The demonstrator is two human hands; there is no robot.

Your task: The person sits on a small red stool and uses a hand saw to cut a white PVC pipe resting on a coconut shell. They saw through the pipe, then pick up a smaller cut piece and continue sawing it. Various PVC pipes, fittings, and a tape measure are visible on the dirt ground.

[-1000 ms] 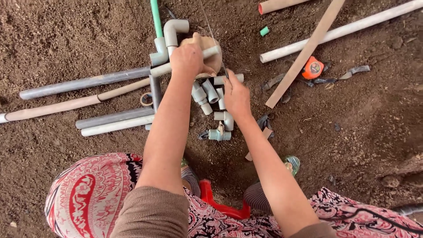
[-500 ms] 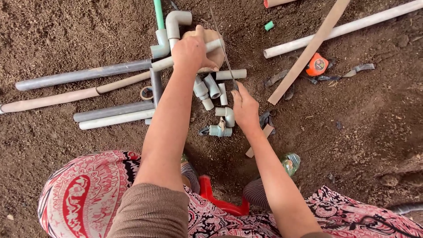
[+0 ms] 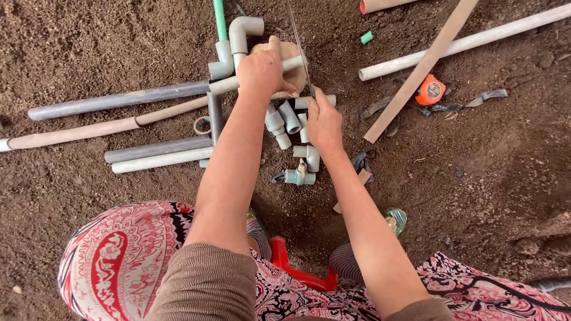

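While the soil floor (image 3: 89, 47) is spread with plumbing parts, a short grey pipe (image 3: 223, 85) is pinned down by the left hand (image 3: 262, 72), closed over it where it rests across a round wooden block (image 3: 292, 49). A thin hacksaw blade (image 3: 299, 44) is gripped by the right hand (image 3: 323, 122), fingers curled shut around its near end, and the blade is laid across the pipe just beside the left hand. Just below the hands, a cluster of grey pipe fittings (image 3: 288, 122) is seen lying on the soil. Long grey pipes (image 3: 119, 101) are laid out to the left, a white pipe (image 3: 464, 43) and a wooden slat (image 3: 425, 68) to the right, with an orange tape measure (image 3: 430, 90) just beside the slat. A grey elbow joint (image 3: 241, 30) is seen above the left hand.
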